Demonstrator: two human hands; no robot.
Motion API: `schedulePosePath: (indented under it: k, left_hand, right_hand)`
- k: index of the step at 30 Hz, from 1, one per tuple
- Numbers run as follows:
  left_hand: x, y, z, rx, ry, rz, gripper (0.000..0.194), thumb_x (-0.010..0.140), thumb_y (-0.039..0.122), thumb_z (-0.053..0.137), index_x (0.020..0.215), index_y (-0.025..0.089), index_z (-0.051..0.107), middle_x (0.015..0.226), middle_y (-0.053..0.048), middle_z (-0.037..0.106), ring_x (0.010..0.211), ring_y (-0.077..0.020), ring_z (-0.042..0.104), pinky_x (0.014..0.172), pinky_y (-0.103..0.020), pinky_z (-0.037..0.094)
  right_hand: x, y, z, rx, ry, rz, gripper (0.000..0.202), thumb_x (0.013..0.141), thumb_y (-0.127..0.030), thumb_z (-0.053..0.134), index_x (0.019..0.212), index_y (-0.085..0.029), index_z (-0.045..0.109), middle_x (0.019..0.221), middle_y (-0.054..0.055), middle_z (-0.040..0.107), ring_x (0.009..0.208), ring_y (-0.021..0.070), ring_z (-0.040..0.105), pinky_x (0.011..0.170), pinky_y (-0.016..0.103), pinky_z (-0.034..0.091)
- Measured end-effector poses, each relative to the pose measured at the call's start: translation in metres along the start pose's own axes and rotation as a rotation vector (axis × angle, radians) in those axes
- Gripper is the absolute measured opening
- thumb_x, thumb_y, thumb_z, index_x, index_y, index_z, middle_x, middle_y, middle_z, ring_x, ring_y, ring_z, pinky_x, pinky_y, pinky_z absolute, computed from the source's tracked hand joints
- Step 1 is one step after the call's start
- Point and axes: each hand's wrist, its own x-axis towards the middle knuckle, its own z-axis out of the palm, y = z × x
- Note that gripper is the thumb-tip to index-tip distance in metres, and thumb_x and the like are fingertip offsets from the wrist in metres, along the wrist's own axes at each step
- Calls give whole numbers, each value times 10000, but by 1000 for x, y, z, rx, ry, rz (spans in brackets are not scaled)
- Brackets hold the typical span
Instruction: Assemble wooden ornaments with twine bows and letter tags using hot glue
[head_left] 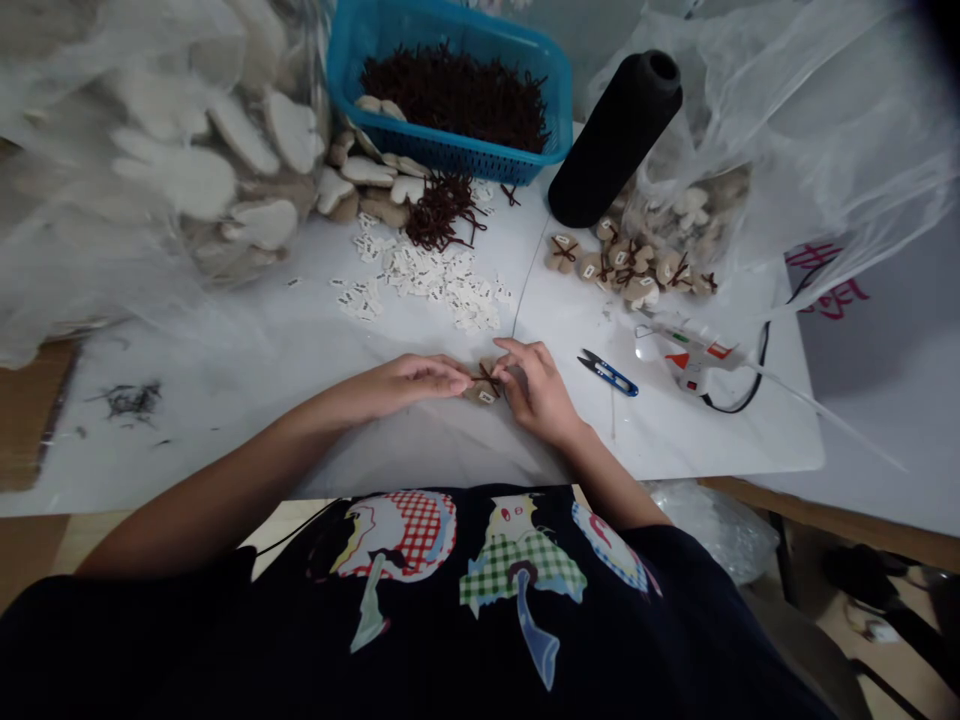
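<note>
Between my hands, near the table's front edge, is a small beige fabric shape (pixel 486 384) with a dark brown bow and a little white label on it. My left hand (pixel 427 382) comes in from the left, its thumb and fingers pinched at the left side of the bow. On the other side, my right hand (pixel 534 385) pinches the bow's right side between thumb and finger, with the other fingers curled above. Blue thread snips (pixel 609 373) lie to the right of my right hand. Beyond the hands is a scattered heap of small white labels (pixel 442 280).
A blue basket (pixel 450 135) of brown bows stands at the back, beside a black thread cone (pixel 615 140). Finished-looking beige pieces (pixel 630 265) are piled at right, behind a glue gun (pixel 694 360) with a cable. Plastic bags (pixel 187 150) of fabric shapes crowd the left.
</note>
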Motion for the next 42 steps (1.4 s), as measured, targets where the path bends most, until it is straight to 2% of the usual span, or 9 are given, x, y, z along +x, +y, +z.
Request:
schedulePosePath:
  k: [6, 11, 20, 26, 33, 36, 42]
  left_hand:
    - [0, 3, 1, 29, -11, 15, 347, 854, 460, 563, 1073, 221, 686, 1210, -48, 650, 1151, -219, 574, 991, -311, 426]
    - [-1, 5, 1, 4, -10, 15, 331, 843, 457, 586, 1058, 230, 695, 1215, -37, 646, 1165, -215, 564, 1015, -306, 402]
    - [0, 4, 1, 2, 6, 8, 354, 829, 474, 590, 1052, 220, 697, 1246, -41, 628, 1189, -222, 546, 1042, -323, 386]
    - [1, 3, 1, -6, -1, 10, 357, 834, 465, 588, 1074, 222, 689, 1231, -44, 639, 1179, -222, 559, 1034, -327, 406]
    - [0, 2, -1, -22, -14, -10, 360, 845, 467, 585, 1098, 229, 679, 1246, -40, 632, 1194, -221, 553, 1061, -339, 384]
    - [1, 1, -1, -27, -9, -9, 365, 839, 475, 591, 1087, 226, 685, 1245, -45, 631, 1193, -225, 553, 1067, -346, 382]
    - [0, 2, 0, -43, -13, 9, 349, 839, 477, 592, 1066, 232, 692, 1252, -42, 626, 1178, -216, 563, 1045, -332, 407]
  right_hand:
    - [0, 2, -4, -64, 56, -22, 197, 898, -176, 481, 1080, -236, 529, 918, 63, 637, 900, 241, 498, 818, 419, 461]
    - [3, 6, -4, -102, 39, -50, 106, 904, -206, 505, 986, -244, 560, 971, 62, 625, 977, 246, 496, 886, 453, 431]
    - [4, 11, -9, -117, -56, -80, 86, 911, -239, 530, 959, -270, 594, 1129, 59, 588, 1115, 254, 451, 950, 481, 411]
    - [11, 11, -15, -106, -158, -77, 84, 927, -266, 503, 925, -261, 587, 1146, 65, 580, 1145, 253, 439, 968, 477, 404]
    - [13, 14, -12, -93, -182, -51, 115, 947, -280, 462, 941, -244, 571, 1148, 72, 595, 1137, 252, 446, 965, 464, 399]
    - [12, 14, -11, -101, -153, -24, 112, 947, -271, 455, 930, -237, 561, 1124, 76, 607, 1124, 256, 454, 949, 463, 402]
    - [11, 12, -15, -128, 75, 61, 124, 954, -224, 393, 932, -223, 515, 1010, 86, 620, 1007, 242, 510, 913, 449, 414]
